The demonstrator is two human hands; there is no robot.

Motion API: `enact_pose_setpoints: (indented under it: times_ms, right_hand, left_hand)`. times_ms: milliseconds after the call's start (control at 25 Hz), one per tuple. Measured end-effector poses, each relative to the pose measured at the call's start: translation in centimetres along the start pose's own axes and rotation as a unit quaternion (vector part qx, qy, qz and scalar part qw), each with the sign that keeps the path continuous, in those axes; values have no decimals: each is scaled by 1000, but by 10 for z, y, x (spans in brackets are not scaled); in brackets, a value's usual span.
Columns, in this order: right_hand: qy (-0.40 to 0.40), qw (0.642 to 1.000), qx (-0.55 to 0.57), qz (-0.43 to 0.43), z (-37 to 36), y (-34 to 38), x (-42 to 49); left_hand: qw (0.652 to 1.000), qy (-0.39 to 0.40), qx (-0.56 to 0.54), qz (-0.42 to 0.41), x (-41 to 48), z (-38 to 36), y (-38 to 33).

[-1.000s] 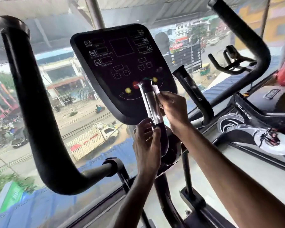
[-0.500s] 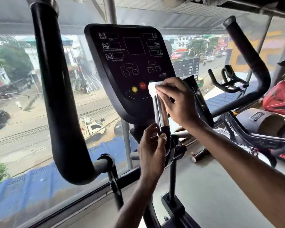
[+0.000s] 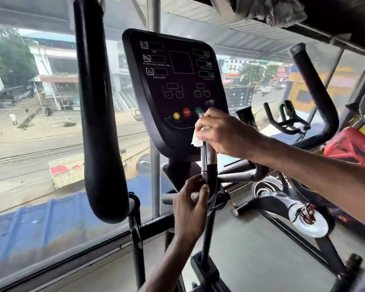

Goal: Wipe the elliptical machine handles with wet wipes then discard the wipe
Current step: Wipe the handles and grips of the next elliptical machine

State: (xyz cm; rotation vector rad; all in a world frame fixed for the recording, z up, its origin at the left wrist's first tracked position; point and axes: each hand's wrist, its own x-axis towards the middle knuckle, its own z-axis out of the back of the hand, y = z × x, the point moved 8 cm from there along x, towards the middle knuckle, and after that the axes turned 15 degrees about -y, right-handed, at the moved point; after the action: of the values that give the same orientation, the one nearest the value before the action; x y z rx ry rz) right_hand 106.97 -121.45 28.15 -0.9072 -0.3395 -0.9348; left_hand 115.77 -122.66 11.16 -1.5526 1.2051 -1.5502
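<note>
Street traffic shows through the window (image 3: pixel 30 144) behind the elliptical's console (image 3: pixel 177 81). The right hand (image 3: pixel 226 133) curls round the top of the chrome handle (image 3: pixel 209 157), clutching a white wet wipe (image 3: pixel 196 141) (one corner pokes out leftward). Below it, the left hand (image 3: pixel 190 207) seems to pinch that handle's black base; a padded handle (image 3: pixel 99 123) stands left of both hands.

Between the thick left swing handle (image 3: pixel 99 123) and the console (image 3: pixel 175 91) an open gap runs top to bottom, closed behind by the window glass (image 3: pixel 40 144) and a grey post (image 3: pixel 155 186). The console stands close behind the short chrome grip (image 3: pixel 210 158), leaving little room there; the right hand (image 3: pixel 226 133) covers the grip's top, the left hand (image 3: pixel 190 207) its base. Right of it the air is free up to the second short grip (image 3: pixel 246 114). Further right a spin bike (image 3: pixel 293 205) occupies the floor (image 3: pixel 251 249).
</note>
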Motion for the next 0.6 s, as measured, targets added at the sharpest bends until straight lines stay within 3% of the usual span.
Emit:
enact_pose_setpoints:
  times_ms: [80, 200, 320, 480, 600]
  right_hand:
    - [25, 999, 29, -7, -6, 6, 0]
    - [126, 989, 58, 60, -18, 25, -5]
    - [44, 999, 1, 6, -2, 3, 5]
    - [129, 989, 62, 49, -11, 30, -16]
    - [89, 995, 46, 24, -9, 31, -21]
  left_hand:
    - [1000, -2, 23, -9, -1, 3, 5]
    - [998, -6, 64, -14, -2, 9, 9]
    - [996, -4, 82, -17, -6, 14, 8]
    - [993, -18, 112, -44, -14, 19, 5]
    - [989, -29, 136, -51, -19, 21, 15]
